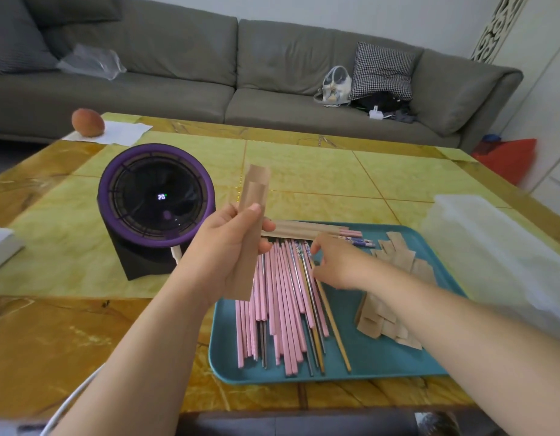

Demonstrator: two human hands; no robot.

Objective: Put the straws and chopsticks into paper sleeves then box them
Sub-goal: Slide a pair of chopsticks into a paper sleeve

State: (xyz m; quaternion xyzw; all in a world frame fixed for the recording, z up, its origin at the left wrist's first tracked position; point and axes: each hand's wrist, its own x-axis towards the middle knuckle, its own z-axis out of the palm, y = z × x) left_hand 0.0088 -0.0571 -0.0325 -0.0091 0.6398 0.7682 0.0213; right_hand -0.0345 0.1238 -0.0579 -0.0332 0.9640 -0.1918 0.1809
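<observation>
Left hand (230,247): curled round a brown paper sleeve (253,196), held upright over the left side of the tray, open end up.
Right hand (333,262): down on the loose sticks with fingers bent toward them; from where I stand I cannot tell whether it has pinched one.
Sleeve handling: thin, light paper, I'd say, and easily crushed; best held lightly at the edges, low down, so the mouth stays open.
Sticks handling: the pink straws (277,309) look light and likely to roll, and the chopsticks (333,325) stiff; I'd lift one by an end, clear of the heap.
Tray (382,366): teal, on the counter (304,162); holds the loose sticks on the left, a pile of empty sleeves (395,313) on the right and a few filled sleeves (304,229) along the far edge.
Box (492,262): translucent plastic, just right of the tray; contents hidden.
</observation>
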